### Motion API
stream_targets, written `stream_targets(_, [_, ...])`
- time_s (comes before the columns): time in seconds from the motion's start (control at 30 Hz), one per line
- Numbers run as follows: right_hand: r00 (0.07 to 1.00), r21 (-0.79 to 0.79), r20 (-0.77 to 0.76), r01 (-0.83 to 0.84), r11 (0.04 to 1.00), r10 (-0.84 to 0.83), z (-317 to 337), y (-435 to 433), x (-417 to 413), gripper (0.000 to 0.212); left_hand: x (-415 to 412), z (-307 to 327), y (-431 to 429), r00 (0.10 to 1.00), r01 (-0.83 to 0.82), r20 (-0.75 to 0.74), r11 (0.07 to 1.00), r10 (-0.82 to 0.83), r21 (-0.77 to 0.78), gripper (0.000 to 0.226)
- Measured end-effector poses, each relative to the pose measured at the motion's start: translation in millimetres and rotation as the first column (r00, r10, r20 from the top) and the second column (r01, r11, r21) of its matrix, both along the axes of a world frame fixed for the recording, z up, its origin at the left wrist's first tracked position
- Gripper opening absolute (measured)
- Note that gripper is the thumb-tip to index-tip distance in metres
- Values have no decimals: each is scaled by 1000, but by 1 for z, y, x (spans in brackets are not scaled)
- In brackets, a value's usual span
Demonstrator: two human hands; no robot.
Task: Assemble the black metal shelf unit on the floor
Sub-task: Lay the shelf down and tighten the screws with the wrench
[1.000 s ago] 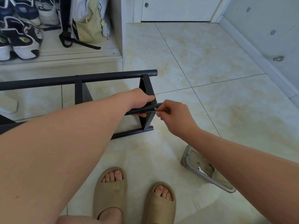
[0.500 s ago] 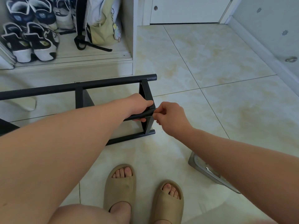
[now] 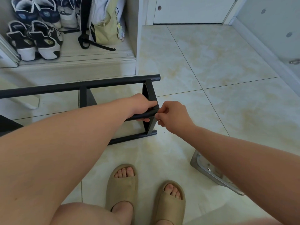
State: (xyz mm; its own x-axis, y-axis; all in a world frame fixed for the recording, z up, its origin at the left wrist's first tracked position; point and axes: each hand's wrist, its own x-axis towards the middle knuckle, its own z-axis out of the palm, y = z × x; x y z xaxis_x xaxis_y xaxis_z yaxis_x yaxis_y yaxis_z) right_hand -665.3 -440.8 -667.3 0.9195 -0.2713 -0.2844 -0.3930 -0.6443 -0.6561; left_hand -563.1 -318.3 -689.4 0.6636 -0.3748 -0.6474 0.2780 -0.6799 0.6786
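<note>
Left hand (image 3: 141, 105) gripped the middle rod (image 3: 146, 113) of the black shelf frame (image 3: 81, 87), while the right hand (image 3: 173, 117) pinched that rod's tip at the end bracket (image 3: 149, 93). The frame sat on the tiled floor (image 3: 203, 62), just beyond the slippers (image 3: 121, 185).

The shelf frame (image 3: 113, 84) is black metal, its smooth tubes and flat brackets coated in a satin finish with a faint sheen. The floor tiles (image 3: 211, 62) are glossy, cream and marbled. The near slippers (image 3: 123, 189) look like matt tan foam. A tray (image 3: 197, 161) at near right is clear, shiny plastic. The bag (image 3: 103, 28) at far left is soft cloth.
</note>
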Motion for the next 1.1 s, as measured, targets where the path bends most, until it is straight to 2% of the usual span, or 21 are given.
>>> stream_targets(0.1, [975, -237, -30, -221, 946, 220, 4, -1, 3, 24, 0, 0, 0, 1000, 5, -11, 1000, -6, -7, 45])
stream_targets(0.17, [967, -286, -49, -253, 924, 249, 5, 0, 4, 28, 0, 1, 0, 1000, 9, -9, 1000, -9, -11, 46])
stream_targets(0.23, [986, -209, -24, -164, 964, 163, 3, 1, 4, 20, -1, 1, 0, 1000, 4, -2, 1000, -4, -11, 44])
stream_targets(0.3, [1000, -34, -8, 15, 999, -16, 0, 3, 2, 17, -2, 2, 0, 1000, -3, 2, 1000, 3, -12, 42])
stream_targets(0.37, [981, 168, -39, 192, 967, -188, -3, 6, 0, 21, -2, 2, 0, 1000, -7, 2, 1000, 7, -17, 41])
stream_targets(0.43, [964, 285, -54, 264, 921, -260, -4, 8, 0, 23, -2, 2, 0, 1000, -1, 10, 1000, 1, -13, 40])
stream_targets(0.47, [975, 240, -29, 221, 945, -221, -4, 7, 0, 23, -2, 2, 0, 1000, 1, 13, 1000, -1, -11, 40])
stream_targets(0.53, [1000, -44, 16, -18, 999, 18, -4, 3, 1, 25, -2, 2, 1, 1000, 5, 11, 1000, -5, -12, 40])
stream_targets(0.57, [990, -193, 4, -140, 971, 144, -3, 3, 1, 29, -2, 2, 1, 1000, 9, 8, 1000, -8, -14, 39])
stream_targets(0.63, [972, -297, -21, -231, 927, 236, -1, 3, 2, 31, -1, 3, 1, 1000, 9, 2, 1000, -9, -20, 39])
stream_targets(0.7, [990, -218, -2, -140, 966, 143, -2, 3, 4, 27, -1, 3, 1, 1000, -1, -5, 1000, 1, -30, 36])
stream_targets(0.77, [998, 9, -9, 65, 998, -65, -2, 5, 5, 23, -1, 4, 1, 1000, -16, -12, 999, 16, -36, 34])
stream_targets(0.83, [969, 273, -70, 248, 929, -238, -3, 6, 3, 22, -1, 4, 1, 1000, -24, -20, 999, 23, -40, 33])
stream_targets(0.87, [962, 332, -84, 274, 903, -262, -4, 6, 2, 21, -1, 4, 0, 999, -25, -23, 999, 24, -42, 34])
stream_targets(0.9, [970, 309, -67, 244, 919, -235, -5, 5, 2, 20, -1, 4, 1, 999, -26, -26, 999, 25, -44, 34])
stream_targets(1.0, [1000, 34, -6, 8, 999, -7, -4, 1, 0, 14, -2, 4, 1, 999, -22, -34, 998, 20, -52, 35])
stream_targets(1.1, [974, -213, -10, -221, 952, 224, -3, -3, -1, 13, -2, 4, 2, 999, -20, -38, 998, 17, -60, 35])
